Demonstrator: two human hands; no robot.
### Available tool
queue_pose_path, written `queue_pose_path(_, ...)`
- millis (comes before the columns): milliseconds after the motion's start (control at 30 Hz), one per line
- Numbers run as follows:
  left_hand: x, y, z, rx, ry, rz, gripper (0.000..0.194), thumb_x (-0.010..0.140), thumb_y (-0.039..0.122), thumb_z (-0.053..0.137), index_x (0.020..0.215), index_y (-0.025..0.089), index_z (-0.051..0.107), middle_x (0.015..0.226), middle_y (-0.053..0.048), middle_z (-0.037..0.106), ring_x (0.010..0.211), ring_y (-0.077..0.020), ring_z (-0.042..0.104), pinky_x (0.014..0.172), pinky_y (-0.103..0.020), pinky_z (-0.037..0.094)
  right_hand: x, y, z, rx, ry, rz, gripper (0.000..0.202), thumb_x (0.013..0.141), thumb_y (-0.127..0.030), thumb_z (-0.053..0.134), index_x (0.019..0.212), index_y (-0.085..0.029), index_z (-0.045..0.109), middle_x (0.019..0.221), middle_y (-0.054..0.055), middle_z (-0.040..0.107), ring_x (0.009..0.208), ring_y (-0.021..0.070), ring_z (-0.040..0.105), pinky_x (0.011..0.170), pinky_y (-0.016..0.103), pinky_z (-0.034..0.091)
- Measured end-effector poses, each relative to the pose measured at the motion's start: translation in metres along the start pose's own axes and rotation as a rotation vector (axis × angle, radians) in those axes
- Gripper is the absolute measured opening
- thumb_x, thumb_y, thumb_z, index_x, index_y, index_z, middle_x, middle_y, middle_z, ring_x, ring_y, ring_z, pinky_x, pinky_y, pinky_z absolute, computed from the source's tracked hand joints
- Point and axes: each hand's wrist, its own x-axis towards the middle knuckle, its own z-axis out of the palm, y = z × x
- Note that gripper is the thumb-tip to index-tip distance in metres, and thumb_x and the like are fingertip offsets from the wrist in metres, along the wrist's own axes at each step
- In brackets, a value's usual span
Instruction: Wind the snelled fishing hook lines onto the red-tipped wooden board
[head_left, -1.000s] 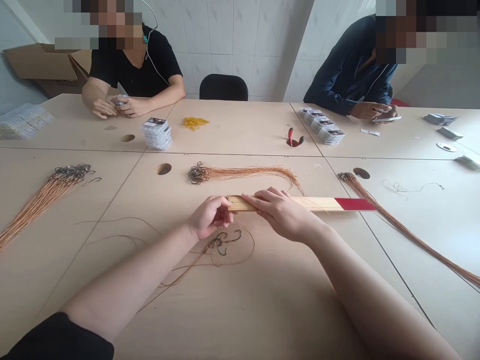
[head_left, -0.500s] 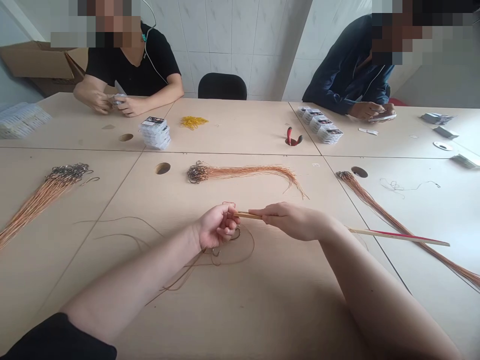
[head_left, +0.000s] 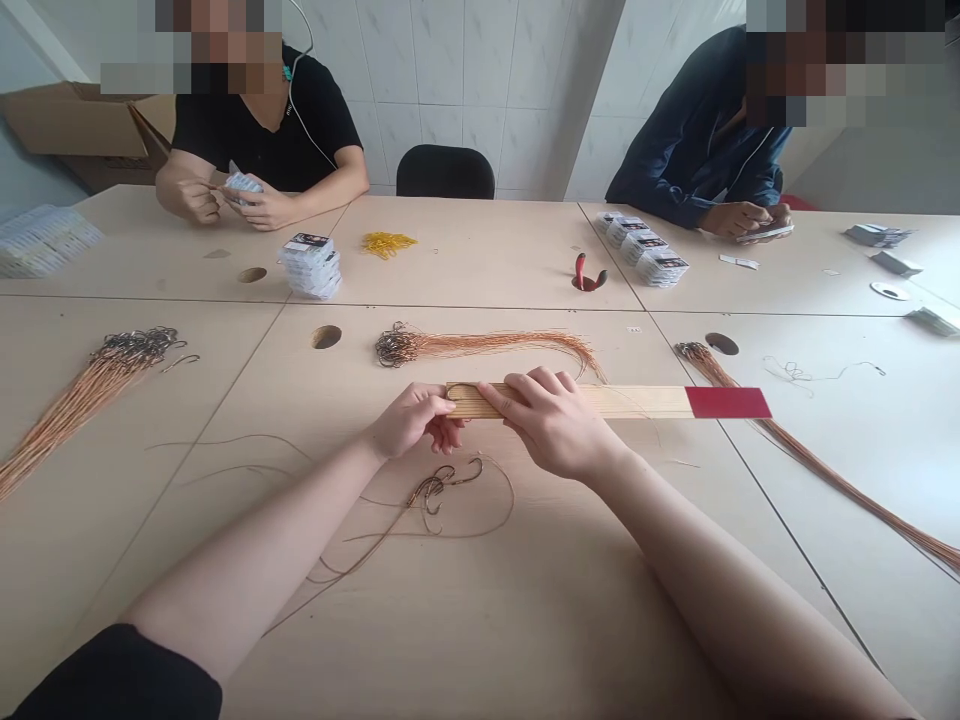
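A flat wooden strip (head_left: 641, 401) with a red end is held level above the table, its broad face toward me. My left hand (head_left: 412, 422) pinches its left end, thumb in front. Closed around its middle is my right hand (head_left: 559, 425), fingers lying across the face. A fish hook (head_left: 463, 389) rests against the strip between my hands, and a thin line trails near the strip's right part. Below them, several loose fish hooks (head_left: 431, 487) with brown lines lie on the table.
Bundles of hooked lines lie at the left (head_left: 90, 390), centre (head_left: 487, 344) and right (head_left: 795, 430). Red-handled pliers (head_left: 589, 275) stand in a table hole. Across sit two people, near stacked packs (head_left: 311, 265) and a yellow pile (head_left: 388, 244).
The strip has turned from edge-on to face-on and risen slightly, swinging its red end left and up. Both hands moved up with it, uncovering the loose hooks below.
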Motion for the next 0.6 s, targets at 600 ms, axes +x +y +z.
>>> queue_pose_path(600, 0.001, -0.012, 0.000, 0.104, -0.009, 0.023, 0.020, 0.076, 0.025, 0.047, 0.065, 0.011, 0.056, 0.049, -0.002, 0.062, 0.040, -0.0089, 0.053, 0.040, -0.018, 0.040, -0.008, 0.011, 0.036, -0.033, 0.180, -0.092, 0.048, 0.088, -0.019, 0.042, 0.136, -0.023, 0.039, 0.115, 0.010, 0.052, 0.097, 0.0231, 0.042, 0.079, 0.037, 0.032)
